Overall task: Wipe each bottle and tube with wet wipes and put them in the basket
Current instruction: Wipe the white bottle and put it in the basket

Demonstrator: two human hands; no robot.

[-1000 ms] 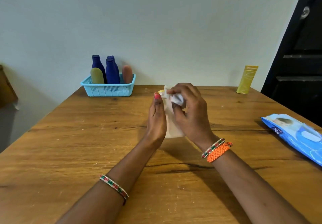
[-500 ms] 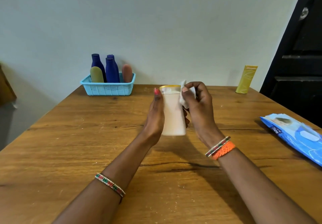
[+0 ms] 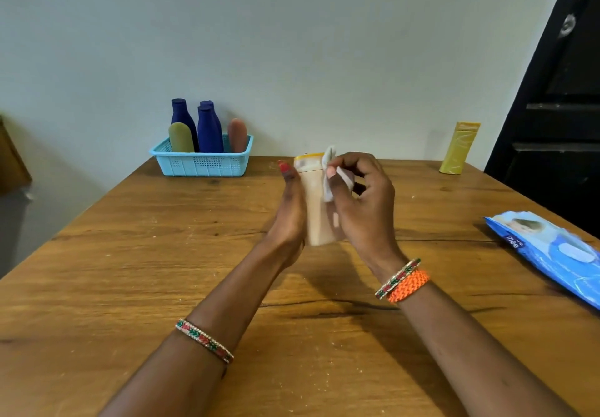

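Tube (image 3: pixel 316 202) of pale cream plastic with a yellow band at its top end stands upright in the head view, held above the middle of the surface (image 3: pixel 130 270), its long axis running near vertical and the banded end pointing up and slightly away from the person. Left hand (image 3: pixel 289 212) holds it from the left side, palm against the body and fingers wrapped round behind, thumb tip near the top. Right hand (image 3: pixel 363 202) has its fingers curled, pinching a white wipe (image 3: pixel 329 176) against the upper right side of the tube.

By its look the tube is light and probably soft-walled, so a hard squeeze could dent it or push contents toward the cap; a damp film from the wipe may also make it slippery. Best hold seems to be round the middle of the body, as the left hand has it, leaving both ends free for wiping.

Basket (image 3: pixel 203 165), light blue, sits at the far edge left of centre, already carrying blue bottles (image 3: pixel 207 127), an olive tube (image 3: pixel 180 137) and a brownish tube (image 3: pixel 237 134), all upright. Another yellow tube (image 3: pixel 459 149) stands near the far right corner, leaning slightly, not yet in the basket. Wipes pack (image 3: pixel 552 254) lies flat at the right edge.
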